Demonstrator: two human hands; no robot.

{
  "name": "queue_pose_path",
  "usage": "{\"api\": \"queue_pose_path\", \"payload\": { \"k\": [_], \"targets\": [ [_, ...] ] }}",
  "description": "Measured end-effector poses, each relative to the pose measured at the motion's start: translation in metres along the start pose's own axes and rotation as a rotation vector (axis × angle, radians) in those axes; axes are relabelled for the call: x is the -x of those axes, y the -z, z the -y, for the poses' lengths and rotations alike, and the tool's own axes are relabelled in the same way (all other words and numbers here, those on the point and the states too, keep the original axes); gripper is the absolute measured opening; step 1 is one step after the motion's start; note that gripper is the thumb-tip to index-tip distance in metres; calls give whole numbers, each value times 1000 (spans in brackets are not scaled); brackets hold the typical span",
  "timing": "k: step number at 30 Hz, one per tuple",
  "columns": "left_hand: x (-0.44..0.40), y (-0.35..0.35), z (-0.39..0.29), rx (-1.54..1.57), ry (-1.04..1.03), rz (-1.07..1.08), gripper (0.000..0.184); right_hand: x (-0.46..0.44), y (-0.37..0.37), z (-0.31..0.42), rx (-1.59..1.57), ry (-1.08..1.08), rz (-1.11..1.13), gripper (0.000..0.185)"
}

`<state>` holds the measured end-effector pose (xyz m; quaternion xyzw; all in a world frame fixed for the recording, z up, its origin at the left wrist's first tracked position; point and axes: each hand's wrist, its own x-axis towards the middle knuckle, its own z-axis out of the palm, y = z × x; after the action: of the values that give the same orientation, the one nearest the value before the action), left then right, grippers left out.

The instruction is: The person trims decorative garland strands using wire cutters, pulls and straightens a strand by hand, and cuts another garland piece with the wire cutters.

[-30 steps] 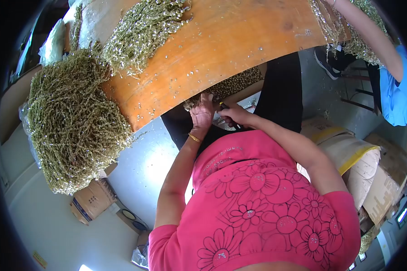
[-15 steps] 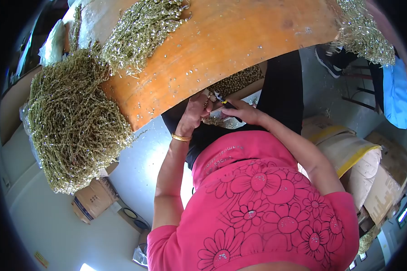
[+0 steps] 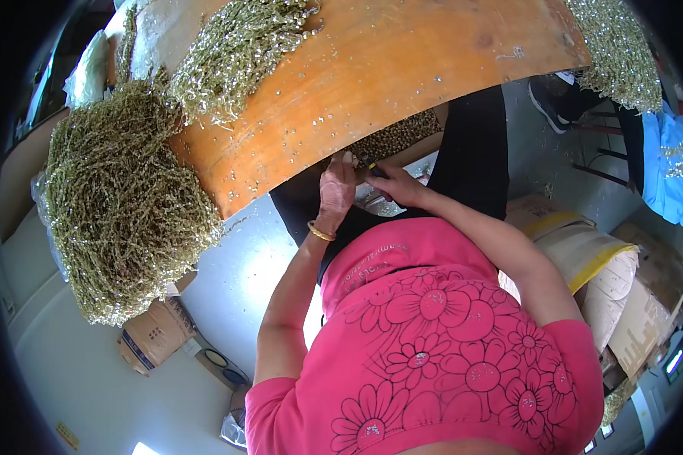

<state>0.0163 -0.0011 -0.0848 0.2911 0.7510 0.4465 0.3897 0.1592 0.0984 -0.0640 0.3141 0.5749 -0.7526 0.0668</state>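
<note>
Two hands, bare, upper centre of the frame, below the near edge of an orange-brown tabletop. Left hand: fingers curled and drawn together at the tips; whether they pinch anything is too small to tell; gold-coloured bracelet at the wrist. Right hand: closed around a hand tool with black-and-yellow handles, its front end directed to the upper left, near the left fingertips. One open box, partly under the tabletop edge, just beyond the hands, holding many small brownish beads. Three masses of glittering green-gold strands: a large heap at left, hanging over the tabletop's side; a smaller bundle at upper left, lying on the tabletop; a hanging bundle at upper right. Assorted small glittering bits, scattered across the tabletop. One pink shirt printed with outlined flowers, lower centre. One blue garment on another person, right edge. Several cardboard cartons, right; one taped carton, lower left.
</note>
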Motion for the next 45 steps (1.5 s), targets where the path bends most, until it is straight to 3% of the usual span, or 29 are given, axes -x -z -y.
{"api": "queue_pose_path", "payload": {
  "k": [2, 4, 6, 8, 9, 10, 12, 14, 17, 20, 24, 27, 29, 31, 36, 40, 43, 44, 45],
  "targets": [
    [0, -6, 15, -214, -197, -115, 19, -7, -2, -1, -99, 53, -68, 27],
    [1, -1, 7, -358, -390, -74, 21, -13, -1, 10, -69, 119, -198, 25],
    [6, 2, -5, -214, -266, -2, 27, -21, -2, 23, 79, 195, -380, 25],
    [9, 4, -22, 211, 171, 86, 41, -41, -3, 7, 35, 357, -352, 26],
    [8, 6, -20, 247, 172, 93, 45, -48, -5, 4, 12, 440, -335, 27],
    [7, 8, -17, 285, 174, 98, 50, -50, -4, -1, -37, 353, -258, 30],
    [7, 12, -15, 309, 190, 96, 56, -57, -3, -8, 77, 314, -473, 34],
    [8, 15, -17, 280, 215, 94, 59, -57, 2, -17, 155, 311, -542, 38],
    [3, 13, -1, 347, 198, 177, 62, -44, 1, -4, 173, 389, -435, 43],
    [8, 4, -28, 286, 170, 103, 65, -40, -8, -4, 121, 455, -402, 39],
    [7, 15, -14, 322, 188, 196, 49, -34, 2, 1, -43, 315, -298, 34],
    [13, 22, -16, 318, 120, 206, 36, -36, 4, -3, -159, 342, -460, 31],
    [17, 25, -6, 476, 135, 196, 33, -28, 5, 4, 6, 301, -488, 30],
    [22, 19, -19, 447, 75, 116, 33, -23, 6, 9, 152, 279, -427, 30],
    [29, 14, -52, 248, -7, 84, 38, -2, -6, 21, -193, 297, -360, 34],
    [35, 6, -71, 370, -74, 252, 43, 29, -3, 40, -332, 297, -267, 36],
    [43, 5, -91, 318, -137, 361, 43, 53, -2, 50, -235, 224, -241, 36],
    [46, 2, -98, 514, -55, 420, 44, 51, -1, 39, -322, 250, -223, 36],
    [47, 1, -97, 512, -57, 432, 45, 55, -1, 43, -401, 229, -207, 35]
  ]
}}
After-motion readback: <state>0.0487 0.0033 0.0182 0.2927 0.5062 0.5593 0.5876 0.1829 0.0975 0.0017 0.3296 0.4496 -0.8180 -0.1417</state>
